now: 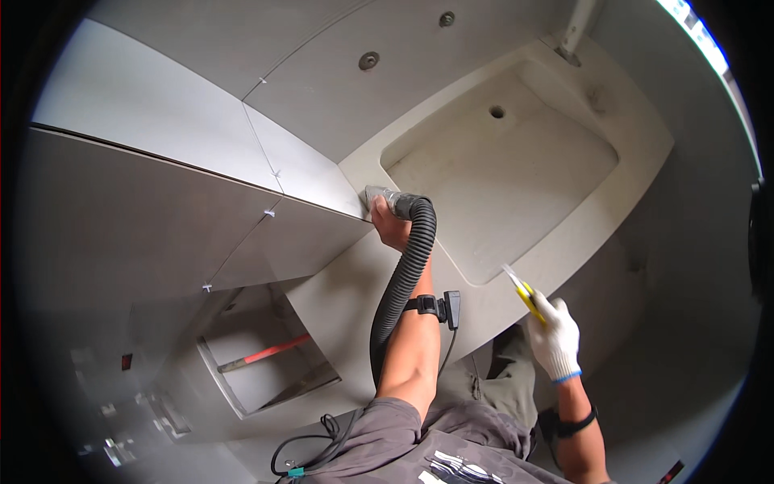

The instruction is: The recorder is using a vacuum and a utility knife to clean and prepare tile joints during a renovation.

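Observation:
My bare left hand (391, 222) grips a metallic vacuum nozzle (377, 195) at the corner where a pale panel ledge (306, 177) meets the sink surround. A black corrugated hose (411, 266) runs from the nozzle back over my forearm. My right hand (554, 343), in a white knit glove, is closed on a yellow utility knife (528, 298), its pale blade end pointing up-left over the near rim of the recessed basin (504, 177), which has a round drain hole.
Grey walls with round fittings (368, 61) surround me. A white pipe (576, 32) stands at the upper right. Thin lines with small white clips (268, 212) cross the left panels. A square opening (250, 387) at lower left holds a red-handled tool (274, 349).

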Action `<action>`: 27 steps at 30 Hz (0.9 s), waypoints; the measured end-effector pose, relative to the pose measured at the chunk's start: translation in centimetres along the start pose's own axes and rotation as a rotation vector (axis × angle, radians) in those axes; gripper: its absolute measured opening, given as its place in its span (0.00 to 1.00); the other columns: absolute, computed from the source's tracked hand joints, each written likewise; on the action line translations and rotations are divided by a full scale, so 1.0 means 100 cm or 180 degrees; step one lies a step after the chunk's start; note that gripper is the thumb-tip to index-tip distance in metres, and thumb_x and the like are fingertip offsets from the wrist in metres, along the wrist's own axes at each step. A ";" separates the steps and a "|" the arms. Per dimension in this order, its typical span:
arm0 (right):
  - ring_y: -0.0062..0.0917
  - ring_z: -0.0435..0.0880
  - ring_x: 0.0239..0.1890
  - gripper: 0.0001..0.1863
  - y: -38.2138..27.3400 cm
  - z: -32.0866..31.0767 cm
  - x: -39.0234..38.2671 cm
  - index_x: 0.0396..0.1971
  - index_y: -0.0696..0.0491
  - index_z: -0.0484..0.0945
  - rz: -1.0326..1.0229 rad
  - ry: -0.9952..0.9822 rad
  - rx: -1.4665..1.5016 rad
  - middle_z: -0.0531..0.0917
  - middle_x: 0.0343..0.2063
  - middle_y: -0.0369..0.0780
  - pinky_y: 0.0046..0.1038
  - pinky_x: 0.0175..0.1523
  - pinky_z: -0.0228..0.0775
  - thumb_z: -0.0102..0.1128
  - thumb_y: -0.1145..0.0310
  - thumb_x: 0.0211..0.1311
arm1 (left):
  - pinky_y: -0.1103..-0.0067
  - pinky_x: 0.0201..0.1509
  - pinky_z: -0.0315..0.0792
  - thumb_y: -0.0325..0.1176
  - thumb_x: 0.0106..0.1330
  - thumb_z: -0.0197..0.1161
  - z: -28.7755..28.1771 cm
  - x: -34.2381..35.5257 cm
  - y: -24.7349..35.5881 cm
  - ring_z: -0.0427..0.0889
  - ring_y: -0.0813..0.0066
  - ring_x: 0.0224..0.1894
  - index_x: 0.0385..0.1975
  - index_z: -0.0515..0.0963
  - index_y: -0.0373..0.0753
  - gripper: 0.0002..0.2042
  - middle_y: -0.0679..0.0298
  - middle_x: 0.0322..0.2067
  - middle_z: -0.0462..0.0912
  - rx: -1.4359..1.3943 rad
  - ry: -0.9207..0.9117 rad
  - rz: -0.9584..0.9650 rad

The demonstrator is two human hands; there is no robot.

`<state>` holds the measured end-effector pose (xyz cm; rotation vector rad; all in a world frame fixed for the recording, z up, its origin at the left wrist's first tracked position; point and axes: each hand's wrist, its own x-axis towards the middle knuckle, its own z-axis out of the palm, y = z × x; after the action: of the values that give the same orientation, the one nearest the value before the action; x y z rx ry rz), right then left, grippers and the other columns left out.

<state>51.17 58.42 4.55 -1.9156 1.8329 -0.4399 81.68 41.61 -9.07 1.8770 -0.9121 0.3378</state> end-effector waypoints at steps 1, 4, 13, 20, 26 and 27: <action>0.41 0.82 0.28 0.24 0.021 -0.010 -0.008 0.58 0.48 0.85 0.0161 -0.0027 -0.0073 0.77 0.30 0.45 0.38 0.35 0.76 0.65 0.74 0.60 | 0.55 0.59 0.82 0.40 0.62 0.72 0.008 0.000 0.004 0.83 0.42 0.55 0.57 0.73 0.35 0.26 0.48 0.54 0.81 0.0237 -0.0034 -0.0273; 0.39 0.82 0.28 0.26 0.082 -0.040 -0.030 0.60 0.49 0.85 0.0539 -0.0118 -0.0256 0.77 0.30 0.45 0.36 0.36 0.76 0.65 0.75 0.59 | 0.53 0.57 0.81 0.41 0.63 0.71 0.024 0.014 0.016 0.82 0.40 0.55 0.55 0.72 0.36 0.25 0.48 0.53 0.80 0.0064 0.0030 -0.0451; 0.35 0.83 0.30 0.26 0.180 -0.111 -0.021 0.61 0.53 0.84 0.1025 -0.0413 -0.0246 0.79 0.33 0.44 0.33 0.38 0.76 0.67 0.77 0.60 | 0.59 0.40 0.78 0.30 0.55 0.78 0.087 0.109 -0.061 0.85 0.56 0.31 0.28 0.82 0.32 0.11 0.56 0.30 0.87 0.0230 0.1888 -0.0764; 0.39 0.83 0.29 0.26 0.227 -0.145 -0.006 0.60 0.50 0.84 0.1050 -0.0281 -0.0529 0.77 0.31 0.45 0.36 0.37 0.76 0.66 0.76 0.59 | 0.59 0.51 0.80 0.39 0.55 0.83 0.183 0.065 0.054 0.90 0.51 0.40 0.34 0.86 0.29 0.19 0.50 0.38 0.91 -0.0502 0.1369 -0.1149; 0.43 0.83 0.27 0.23 0.234 -0.159 0.017 0.58 0.46 0.84 0.1154 -0.0164 -0.0524 0.79 0.33 0.46 0.42 0.34 0.77 0.69 0.68 0.61 | 0.63 0.47 0.82 0.34 0.57 0.82 0.231 0.062 0.125 0.89 0.60 0.37 0.37 0.85 0.25 0.18 0.50 0.40 0.91 -0.0908 -0.0366 -0.1399; 0.43 0.84 0.28 0.23 0.233 -0.156 0.023 0.58 0.45 0.83 0.1104 -0.0110 -0.0408 0.79 0.33 0.46 0.42 0.34 0.78 0.69 0.66 0.61 | 0.64 0.49 0.83 0.32 0.58 0.82 0.228 0.078 0.118 0.89 0.61 0.38 0.40 0.85 0.26 0.17 0.52 0.41 0.91 -0.1264 -0.0198 -0.1012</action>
<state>23.33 54.22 5.38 -1.6218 2.1593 -0.1762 75.04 15.66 -7.69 1.6320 -0.6492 -0.0917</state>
